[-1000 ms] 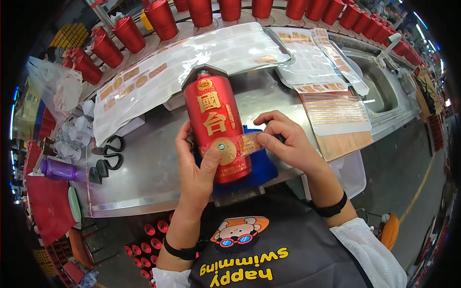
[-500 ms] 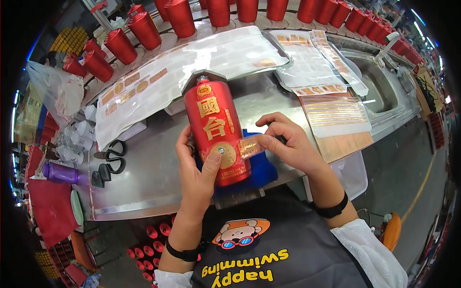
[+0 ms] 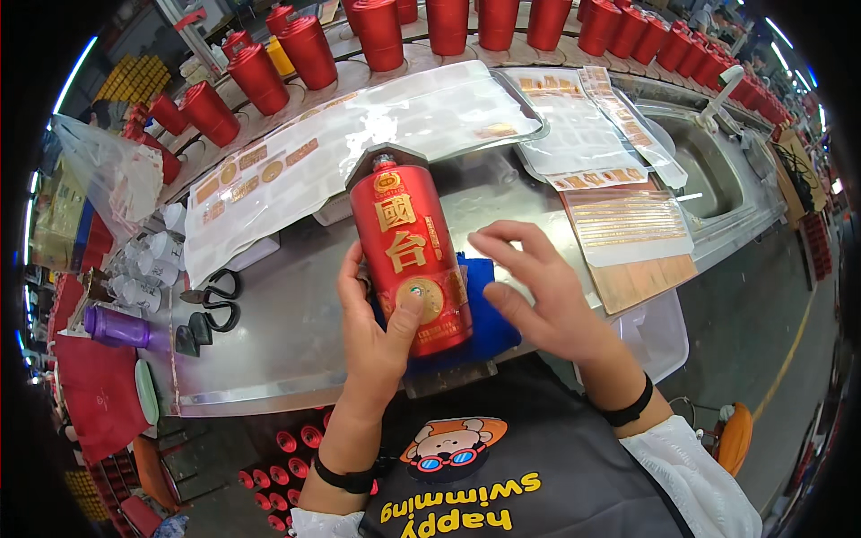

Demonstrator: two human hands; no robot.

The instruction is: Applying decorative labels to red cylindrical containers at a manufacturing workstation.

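Left hand [image 3: 381, 341] wraps a glossy red cylindrical bottle with gold lettering [image 3: 414, 278], fingers mostly hidden behind it. Bottle's tilted over, partly hiding, a crumpled blue cloth [image 3: 493, 318]. Right hand [image 3: 549, 300] is just right of the bottle, loosely spread. Some red metallic canisters [image 3: 378, 40] beyond it get cropped.

Strip lights [image 3: 76, 79] burn cold and white at my 10 o'clock, with more at 2. Overhead glare bleaches a patch of the white sheet [image 3: 430, 103] near 11, and the steel table [image 3: 287, 323] carries a pale sheen. The floor [image 3: 753, 323] towards 4 is dimmer. The red bottle [image 3: 395, 229] looks crisp, my right hand [image 3: 547, 300] slightly soft; the fisheye bends outer edges, corners falling to black.
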